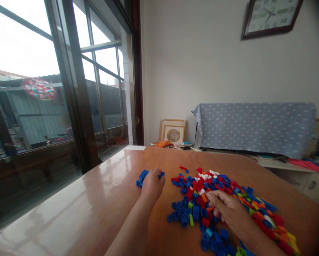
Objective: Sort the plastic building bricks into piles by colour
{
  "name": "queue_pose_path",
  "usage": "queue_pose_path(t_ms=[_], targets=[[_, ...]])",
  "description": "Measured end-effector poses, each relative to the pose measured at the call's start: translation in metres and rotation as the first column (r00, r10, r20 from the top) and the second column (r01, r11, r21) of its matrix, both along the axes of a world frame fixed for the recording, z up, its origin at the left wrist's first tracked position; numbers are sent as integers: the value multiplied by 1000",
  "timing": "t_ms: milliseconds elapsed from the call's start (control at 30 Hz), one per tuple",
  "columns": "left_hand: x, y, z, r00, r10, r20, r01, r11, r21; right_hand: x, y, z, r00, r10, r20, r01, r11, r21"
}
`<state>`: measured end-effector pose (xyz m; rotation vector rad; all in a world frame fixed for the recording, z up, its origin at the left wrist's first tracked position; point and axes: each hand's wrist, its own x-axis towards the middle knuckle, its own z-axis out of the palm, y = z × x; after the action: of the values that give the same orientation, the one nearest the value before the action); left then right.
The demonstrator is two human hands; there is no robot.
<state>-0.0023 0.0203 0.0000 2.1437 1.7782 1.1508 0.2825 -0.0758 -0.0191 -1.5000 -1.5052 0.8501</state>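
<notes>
My left hand [152, 185] is on the left side of the table, its fingers curled over. A blue toy brick [161, 174] shows at its fingertips, partly covered by them. Just left of that hand sits a small group of blue bricks [142, 177]. My right hand [224, 203] is over the large pile of mixed toy bricks [196, 185], thumb and fingers closed together. An orange brick [204, 197] lies right at its fingertips; whether the fingers hold it or another piece is hidden. Blue bricks [182, 212] are spread along the pile's near left edge.
The brown table [116, 209] has a glossy top. A red brick [182, 167] lies apart beyond the pile. Behind stand framed pictures [174, 132] and a blue dotted cloth [255, 128] over something large. Glass windows [103, 96] line the left; a clock [272, 16] hangs on the wall.
</notes>
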Motion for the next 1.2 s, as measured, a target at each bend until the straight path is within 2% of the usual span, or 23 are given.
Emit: queue_pose_path(t_ms=[100, 167, 367, 567, 800, 900, 1000, 1100, 1200], targets=[[-29, 18, -8, 958, 273, 82, -267, 960, -78, 1, 1, 0, 999, 11, 32, -11, 1000, -7], [-41, 25, -14, 928, 356, 109, -344, 932, -115, 2, 2, -2, 999, 17, 38, -17, 1000, -6], [-45, 30, -24, 910, 398, 114, -383, 913, -139, 6, 5, -4, 1000, 7, -21, -7, 1000, 2], [-45, 26, -18, 906, 412, 101, -400, 908, -124, 7, -1, 4, 1000, -25, -12, 26, 999, 32], [-38, 22, -16, 904, 419, 85, -407, 905, -125, 12, -1, 5, 997, -64, -53, 67, 997, 42], [-32, 22, -15, 917, 391, 82, -386, 920, -63, 16, -2, 7, 994, -87, -62, 90, 995, 51], [-21, 21, -15, 951, 298, 78, -299, 954, -6, 23, 0, 10, 990, -129, -62, 134, 988, 73], [-4, 16, -16, 989, 126, 76, -127, 992, 0, 26, 2, 11, 984, -175, -31, 178, 976, 130], [17, 5, -17, 996, -74, 48, 76, 996, -43, 17, 0, 13, 985, -107, 132, 69, 961, 267]])
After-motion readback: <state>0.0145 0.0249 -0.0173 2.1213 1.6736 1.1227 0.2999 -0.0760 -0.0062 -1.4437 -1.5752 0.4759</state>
